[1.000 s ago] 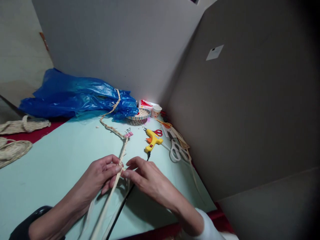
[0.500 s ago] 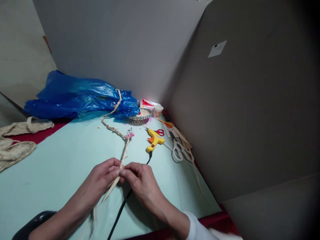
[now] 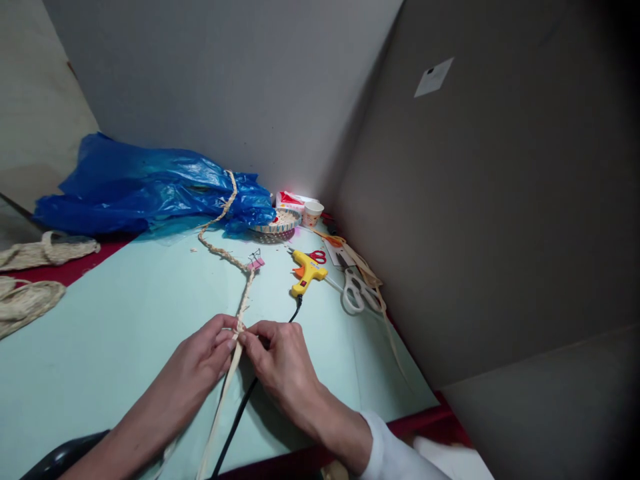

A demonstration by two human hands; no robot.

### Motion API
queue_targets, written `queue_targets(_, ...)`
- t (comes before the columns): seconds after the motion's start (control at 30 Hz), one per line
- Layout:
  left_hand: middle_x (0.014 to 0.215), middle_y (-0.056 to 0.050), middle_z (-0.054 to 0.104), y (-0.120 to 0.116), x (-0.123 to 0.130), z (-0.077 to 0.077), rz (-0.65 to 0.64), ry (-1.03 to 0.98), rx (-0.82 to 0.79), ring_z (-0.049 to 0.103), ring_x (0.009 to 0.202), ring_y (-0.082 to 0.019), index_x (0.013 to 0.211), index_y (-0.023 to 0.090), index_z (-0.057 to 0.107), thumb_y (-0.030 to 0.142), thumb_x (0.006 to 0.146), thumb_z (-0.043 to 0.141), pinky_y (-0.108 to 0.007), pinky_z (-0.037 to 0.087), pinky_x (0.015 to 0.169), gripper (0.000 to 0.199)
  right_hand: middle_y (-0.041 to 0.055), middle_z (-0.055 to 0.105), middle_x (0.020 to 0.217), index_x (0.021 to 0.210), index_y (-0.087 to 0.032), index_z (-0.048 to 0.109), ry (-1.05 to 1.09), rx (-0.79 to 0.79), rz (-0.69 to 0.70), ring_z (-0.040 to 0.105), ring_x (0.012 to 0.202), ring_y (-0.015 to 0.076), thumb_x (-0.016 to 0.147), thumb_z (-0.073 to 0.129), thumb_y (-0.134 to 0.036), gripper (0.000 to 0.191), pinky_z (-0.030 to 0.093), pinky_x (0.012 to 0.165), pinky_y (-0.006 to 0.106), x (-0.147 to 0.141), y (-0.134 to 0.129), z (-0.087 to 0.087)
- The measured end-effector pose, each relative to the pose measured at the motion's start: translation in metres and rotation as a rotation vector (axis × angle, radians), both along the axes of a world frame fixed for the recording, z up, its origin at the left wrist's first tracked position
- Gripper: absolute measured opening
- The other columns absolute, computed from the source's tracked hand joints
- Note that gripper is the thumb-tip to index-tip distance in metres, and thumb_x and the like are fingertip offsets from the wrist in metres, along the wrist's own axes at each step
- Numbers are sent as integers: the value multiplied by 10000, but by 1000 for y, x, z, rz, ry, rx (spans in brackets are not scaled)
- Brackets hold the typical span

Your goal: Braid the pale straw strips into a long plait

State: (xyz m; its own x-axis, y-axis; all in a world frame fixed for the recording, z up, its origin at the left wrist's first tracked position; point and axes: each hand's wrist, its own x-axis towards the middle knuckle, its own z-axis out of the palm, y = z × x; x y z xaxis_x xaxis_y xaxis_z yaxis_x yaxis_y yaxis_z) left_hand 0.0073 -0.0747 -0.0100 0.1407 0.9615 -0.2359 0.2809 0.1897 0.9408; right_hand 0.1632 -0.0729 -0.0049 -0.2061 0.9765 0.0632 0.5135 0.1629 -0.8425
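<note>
Two bare hands are working close together over a pale green tabletop. The left hand and right hand are both pinching the lower end of a straw-coloured braid, fingertips nearly meeting. From there the braid is running away from the person, bending at a pink binder clip and climbing over a blue plastic bag. A flat loose strand is trailing from the fingers toward the near edge.

If either pinch slackened, the plait could probably loosen, since only fingertips appear to be holding that end. A hard tug might drag the clip or shift the bag. The black cable of a yellow glue gun is lying just beside the strand; the two could tangle, and a snag could pull the gun. White-handled scissors are resting farther right.
</note>
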Motion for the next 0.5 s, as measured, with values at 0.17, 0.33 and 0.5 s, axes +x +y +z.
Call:
queue_targets(0.17, 765, -29, 765, -3, -4, 7, 16, 319, 180, 684, 773, -298, 1166, 264, 509, 509, 837, 484, -350, 424, 723, 411, -41, 451, 565, 686, -187, 631, -97, 113, -6, 262, 554, 116, 904, 542, -242, 242, 241, 537, 249, -4, -5, -2)
queue_targets(0.33, 667, -30, 733, -11, -5, 18, 2, 459, 247, 667, 627, -279, 716, 281, 607, 571, 788, 454, -344, 424, 648, 336, -49, 433, 574, 639, -193, 526, -111, 197, -22, 242, 552, 111, 881, 552, -233, 246, 230, 541, 248, -3, -9, -4)
queue_targets(0.5, 661, -31, 714, -24, 3, 19, 58, 397, 202, 673, 666, -267, 670, 278, 586, 579, 789, 441, -318, 434, 614, 355, -51, 421, 545, 604, -187, 515, -62, 172, -15, 260, 545, 105, 914, 534, -250, 318, 244, 549, 242, -2, -9, 1)
